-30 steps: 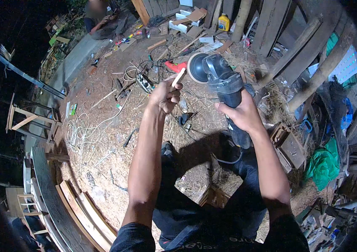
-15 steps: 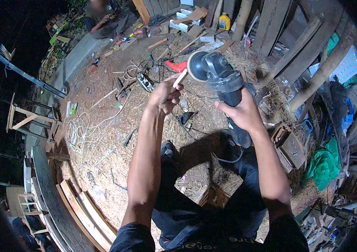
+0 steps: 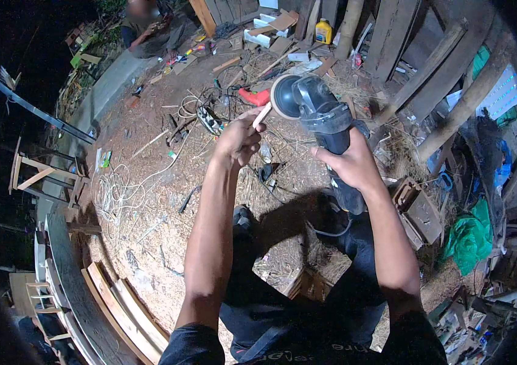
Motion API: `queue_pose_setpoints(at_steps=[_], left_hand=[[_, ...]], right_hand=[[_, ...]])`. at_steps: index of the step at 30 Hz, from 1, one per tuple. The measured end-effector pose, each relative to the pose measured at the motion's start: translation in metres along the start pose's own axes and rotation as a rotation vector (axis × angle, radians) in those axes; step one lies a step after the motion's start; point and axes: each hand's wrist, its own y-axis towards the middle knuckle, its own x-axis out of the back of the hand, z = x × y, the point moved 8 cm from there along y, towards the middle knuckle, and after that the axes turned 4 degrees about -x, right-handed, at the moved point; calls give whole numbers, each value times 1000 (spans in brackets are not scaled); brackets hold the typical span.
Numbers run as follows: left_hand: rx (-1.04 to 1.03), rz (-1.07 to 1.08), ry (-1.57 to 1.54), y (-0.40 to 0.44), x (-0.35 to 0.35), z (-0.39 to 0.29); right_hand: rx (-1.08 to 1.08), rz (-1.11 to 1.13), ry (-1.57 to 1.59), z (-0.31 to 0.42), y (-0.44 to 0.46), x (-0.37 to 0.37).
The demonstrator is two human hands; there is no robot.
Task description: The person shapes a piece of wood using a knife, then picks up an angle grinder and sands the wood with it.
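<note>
A small pale wooden stick (image 3: pixel 262 114) is pinched in my left hand (image 3: pixel 239 139), its upper end at the edge of the grinder's round disc. Whether the two touch is too fine to tell. My right hand (image 3: pixel 354 162) is wrapped round the body of the black angle grinder (image 3: pixel 325 115), whose disc faces left toward the stick. A cable runs from the grinder's lower end near my legs. Behind my left hand a red tool (image 3: pixel 254 97) lies on the ground.
Another person (image 3: pixel 144 30) sits at the upper left. Pale cables (image 3: pixel 112 193) lie on the shavings at left. Planks (image 3: pixel 123 310) stand lower left, a wooden box (image 3: pixel 421 219) and green bag (image 3: pixel 470 240) at right, and a yellow bottle (image 3: pixel 324 32) at the back.
The stick has shifted slightly in my left hand and tilted a little, with its tip close by the disc. My right hand and the grinder have hardly moved.
</note>
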Motion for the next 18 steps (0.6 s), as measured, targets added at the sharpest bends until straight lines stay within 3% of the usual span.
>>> queue_pose_setpoints(at_steps=[2, 8, 11, 15, 18], left_hand=[[-54, 10, 8, 2, -1, -1], [-152, -65, 201, -7, -1, -12], [-142, -95, 220, -4, 1, -11], [-141, -135, 235, -4, 7, -14], [-116, 58, 2, 2, 0, -10]], right_hand=[[115, -48, -2, -4, 1, 0], [-59, 38, 45, -1, -3, -3], [107, -60, -3, 5, -2, 0], [-95, -47, -27, -17, 3, 5], [-81, -53, 24, -8, 7, 11]])
